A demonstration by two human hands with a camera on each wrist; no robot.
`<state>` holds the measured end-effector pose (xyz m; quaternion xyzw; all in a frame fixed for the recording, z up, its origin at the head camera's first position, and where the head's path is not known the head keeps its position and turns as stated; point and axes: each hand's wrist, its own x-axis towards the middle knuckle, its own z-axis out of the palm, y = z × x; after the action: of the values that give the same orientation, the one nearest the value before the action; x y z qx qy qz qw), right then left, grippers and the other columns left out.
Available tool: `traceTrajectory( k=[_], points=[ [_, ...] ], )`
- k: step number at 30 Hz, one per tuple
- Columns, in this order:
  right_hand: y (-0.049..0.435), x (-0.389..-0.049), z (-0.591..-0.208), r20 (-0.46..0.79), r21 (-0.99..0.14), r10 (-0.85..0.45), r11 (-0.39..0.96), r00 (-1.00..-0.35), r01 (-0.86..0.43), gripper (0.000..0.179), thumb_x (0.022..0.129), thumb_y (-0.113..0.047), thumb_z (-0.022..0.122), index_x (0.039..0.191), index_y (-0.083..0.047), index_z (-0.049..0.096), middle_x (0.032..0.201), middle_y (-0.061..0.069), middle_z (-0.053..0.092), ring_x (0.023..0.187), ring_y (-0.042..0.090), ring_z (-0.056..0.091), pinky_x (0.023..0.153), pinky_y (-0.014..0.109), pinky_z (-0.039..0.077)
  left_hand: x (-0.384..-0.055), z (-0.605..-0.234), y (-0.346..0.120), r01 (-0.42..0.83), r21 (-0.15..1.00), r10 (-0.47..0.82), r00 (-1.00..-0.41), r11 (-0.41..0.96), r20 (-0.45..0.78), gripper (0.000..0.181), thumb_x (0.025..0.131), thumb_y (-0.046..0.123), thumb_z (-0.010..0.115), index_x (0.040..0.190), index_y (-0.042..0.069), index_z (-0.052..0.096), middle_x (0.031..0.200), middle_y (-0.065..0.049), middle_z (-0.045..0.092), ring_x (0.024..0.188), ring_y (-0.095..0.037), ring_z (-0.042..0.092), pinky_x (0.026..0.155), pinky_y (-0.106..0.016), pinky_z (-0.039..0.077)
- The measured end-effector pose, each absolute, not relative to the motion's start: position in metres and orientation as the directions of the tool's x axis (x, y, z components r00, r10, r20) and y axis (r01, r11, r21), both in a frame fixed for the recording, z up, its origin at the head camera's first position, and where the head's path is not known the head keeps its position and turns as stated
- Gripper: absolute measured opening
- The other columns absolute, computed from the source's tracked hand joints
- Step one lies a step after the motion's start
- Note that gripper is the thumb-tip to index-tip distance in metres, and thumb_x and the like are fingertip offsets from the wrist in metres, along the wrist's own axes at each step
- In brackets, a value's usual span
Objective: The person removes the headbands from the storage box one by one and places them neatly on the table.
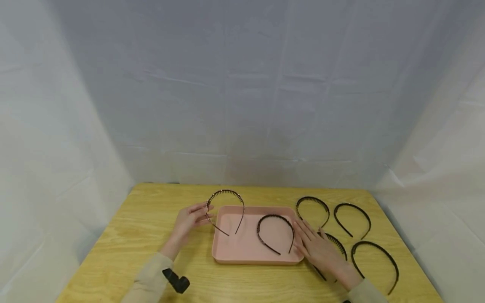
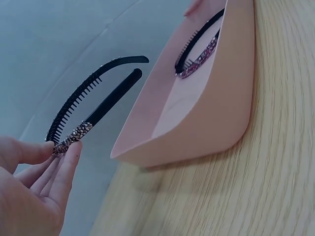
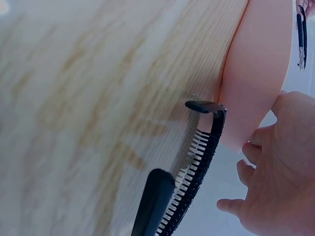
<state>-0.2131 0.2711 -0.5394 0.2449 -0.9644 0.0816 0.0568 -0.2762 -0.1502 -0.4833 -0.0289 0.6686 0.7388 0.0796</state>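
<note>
My left hand pinches a black toothed headband between thumb and fingers at its side. Glittery stones cover part of this headband, and its ends hang over the left part of a pink tray. Inside the tray, towards the right, lies another headband with sparkly trim. My right hand lies at the tray's right edge with its fingers stretched out, holding nothing. Partly hidden beneath that hand is a toothed black headband on the table.
Right of the tray, more black headbands lie on the wooden table: a toothed one at the back, a thin one beside it, and one nearer the front. A pale curtain hangs behind the table.
</note>
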Motion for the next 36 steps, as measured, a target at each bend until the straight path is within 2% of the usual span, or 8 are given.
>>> traceTrajectory(
  k=[9, 15, 19, 26, 31, 36],
  points=[
    [0.271, -0.214, -0.541, 0.148, -0.121, -0.466, 0.867, -0.872, -0.484, 0.067, 0.106, -0.045, 0.049, 0.160, -0.009, 0.032, 0.165, 0.008, 0.031, 0.151, 0.031, 0.027, 0.115, 0.067, 0.028, -0.276, -0.477, -0.185, -0.179, 0.982, 0.079, -0.982, -0.061, -0.174, 0.047, 0.106, 0.011, 0.053, 0.149, -0.007, 0.044, 0.141, -0.021, 0.057, 0.109, -0.018, 0.072, 0.094, -0.031, 0.057],
    [0.269, -0.212, -0.539, 0.191, -0.092, -0.486, 0.856, -0.853, -0.509, 0.066, 0.105, -0.043, 0.052, 0.158, -0.009, 0.034, 0.162, 0.011, 0.037, 0.151, 0.028, 0.029, 0.112, 0.067, 0.031, -0.275, -0.476, -0.207, -0.163, 0.986, 0.073, -0.984, -0.030, -0.161, 0.049, 0.107, 0.010, 0.051, 0.150, -0.010, 0.039, 0.141, -0.021, 0.057, 0.102, -0.011, 0.073, 0.091, -0.028, 0.057],
    [0.269, -0.212, -0.540, 0.186, -0.090, -0.479, 0.861, -0.858, -0.500, 0.066, 0.105, -0.045, 0.051, 0.158, -0.009, 0.035, 0.163, 0.010, 0.036, 0.151, 0.027, 0.028, 0.113, 0.066, 0.030, -0.276, -0.476, -0.221, -0.164, 0.986, 0.067, -0.985, -0.021, -0.162, 0.050, 0.107, 0.009, 0.051, 0.150, -0.011, 0.037, 0.140, -0.021, 0.058, 0.098, -0.008, 0.073, 0.091, -0.027, 0.057],
    [0.267, -0.211, -0.533, 0.132, -0.131, -0.466, 0.867, -0.875, -0.481, 0.066, 0.105, -0.042, 0.051, 0.159, -0.008, 0.033, 0.164, 0.010, 0.032, 0.151, 0.033, 0.028, 0.115, 0.067, 0.027, -0.278, -0.478, -0.244, -0.166, 0.986, 0.060, -0.984, 0.009, -0.166, 0.050, 0.107, 0.008, 0.049, 0.151, -0.013, 0.034, 0.139, -0.019, 0.059, 0.097, -0.005, 0.073, 0.092, -0.027, 0.057],
    [0.264, -0.210, -0.528, 0.067, -0.143, -0.458, 0.875, -0.886, -0.463, 0.067, 0.107, -0.043, 0.048, 0.160, -0.006, 0.029, 0.166, 0.010, 0.027, 0.153, 0.031, 0.023, 0.117, 0.067, 0.023, -0.279, -0.481, -0.261, -0.166, 0.986, 0.031, -0.985, 0.034, -0.167, 0.051, 0.107, 0.007, 0.048, 0.150, -0.015, 0.032, 0.136, -0.016, 0.062, 0.093, -0.002, 0.072, 0.089, -0.024, 0.058],
    [0.264, -0.210, -0.528, 0.066, -0.135, -0.459, 0.876, -0.886, -0.464, 0.068, 0.107, -0.044, 0.047, 0.160, -0.006, 0.029, 0.166, 0.009, 0.027, 0.153, 0.031, 0.023, 0.118, 0.067, 0.022, -0.280, -0.485, -0.277, -0.195, 0.979, -0.005, -0.981, 0.052, -0.195, 0.052, 0.107, 0.007, 0.047, 0.152, -0.013, 0.030, 0.133, -0.012, 0.065, 0.092, -0.001, 0.072, 0.087, -0.023, 0.058]
  ],
)
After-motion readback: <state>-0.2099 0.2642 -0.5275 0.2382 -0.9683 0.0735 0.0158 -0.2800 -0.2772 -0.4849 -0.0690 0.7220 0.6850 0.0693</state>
